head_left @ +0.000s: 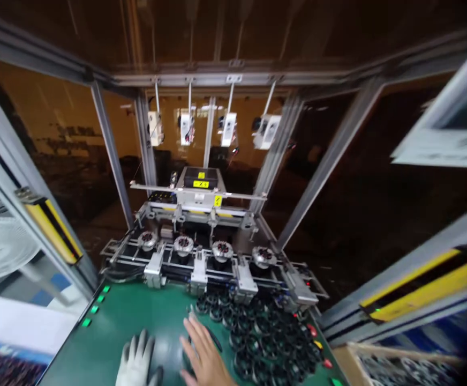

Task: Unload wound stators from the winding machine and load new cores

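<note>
So here's where we're at: both hands are down low on the green worktop [137, 316], right in front of the fixture row. Our left hand [137, 362] has a white knit glove on and lies flat, fingers [143, 343] spread and released, nothing in it as far as we can see. Our right hand [203, 356] is bare, also loose with fingers [189, 327] stretched forward, resting on or just over a black ring part [209, 340]. It's blurry, so we can't tell if it's actually pinching that ring or just lying on top.

The bit that matters: the pile of black ring parts [265, 343] sits to the right and slightly ahead of the right hand, its near edge pretty much touching the fingertips. So the right hand is clearly the closer one; the gloved left is well apart from the pile with bare green mat between. The pile runs roughly diagonal, from the clamps at the back toward the near right corner.

Beyond the fingers, straight ahead, are four round fixture nests [203, 249] in a row running left to right, each with a silver-and-dark part seated in it. The two middle ones line up closest with the right hand. Green lit buttons [95, 309] run along the left edge, red and yellow ones [316, 338] on the right.
</note>
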The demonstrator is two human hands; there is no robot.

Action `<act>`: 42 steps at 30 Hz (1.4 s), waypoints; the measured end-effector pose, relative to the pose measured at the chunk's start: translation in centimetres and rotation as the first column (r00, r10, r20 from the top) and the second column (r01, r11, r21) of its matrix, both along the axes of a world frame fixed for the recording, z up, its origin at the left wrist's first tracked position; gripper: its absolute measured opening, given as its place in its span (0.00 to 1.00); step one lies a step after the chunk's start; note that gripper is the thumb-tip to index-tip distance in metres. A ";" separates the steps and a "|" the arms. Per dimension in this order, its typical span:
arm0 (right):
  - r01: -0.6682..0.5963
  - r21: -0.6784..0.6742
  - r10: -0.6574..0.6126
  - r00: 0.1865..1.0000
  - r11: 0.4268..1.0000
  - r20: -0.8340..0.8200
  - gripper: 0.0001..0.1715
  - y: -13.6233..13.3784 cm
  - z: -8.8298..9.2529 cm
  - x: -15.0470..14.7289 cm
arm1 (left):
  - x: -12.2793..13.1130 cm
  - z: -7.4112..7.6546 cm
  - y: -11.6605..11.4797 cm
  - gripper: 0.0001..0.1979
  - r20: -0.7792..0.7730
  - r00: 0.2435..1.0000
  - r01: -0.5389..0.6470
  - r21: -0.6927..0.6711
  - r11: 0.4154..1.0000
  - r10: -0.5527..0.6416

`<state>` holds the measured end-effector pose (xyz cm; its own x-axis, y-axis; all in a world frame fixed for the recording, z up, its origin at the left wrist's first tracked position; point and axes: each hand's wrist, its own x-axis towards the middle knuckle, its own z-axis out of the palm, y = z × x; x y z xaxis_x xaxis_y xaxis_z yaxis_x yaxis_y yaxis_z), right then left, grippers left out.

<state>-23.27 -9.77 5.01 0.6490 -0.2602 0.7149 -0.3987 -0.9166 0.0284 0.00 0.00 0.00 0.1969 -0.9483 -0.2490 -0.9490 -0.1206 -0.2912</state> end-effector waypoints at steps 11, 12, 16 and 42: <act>0.180 0.248 -0.142 0.976 0.952 -0.164 0.34 2.7 -12.9 -0.1 | 1.3 -4.3 1.7 0.30 -0.216 0.965 0.010 -0.536 0.844 -0.148; 0.180 0.244 -0.140 0.975 0.953 -0.173 0.33 2.6 -13.1 -0.1 | 1.4 -4.5 1.7 0.30 -0.192 0.966 0.034 -0.566 0.824 -0.172; 0.176 0.225 -0.133 0.972 0.958 -0.195 0.34 2.4 -13.1 -0.2 | 1.5 -4.7 1.5 0.31 -0.158 0.964 0.075 -0.611 0.788 -0.214; 0.434 0.247 -0.416 0.901 0.867 -0.123 0.42 1.5 -14.1 -1.1 | 1.2 -3.5 1.4 0.35 -0.136 0.966 0.089 -0.628 0.773 -0.221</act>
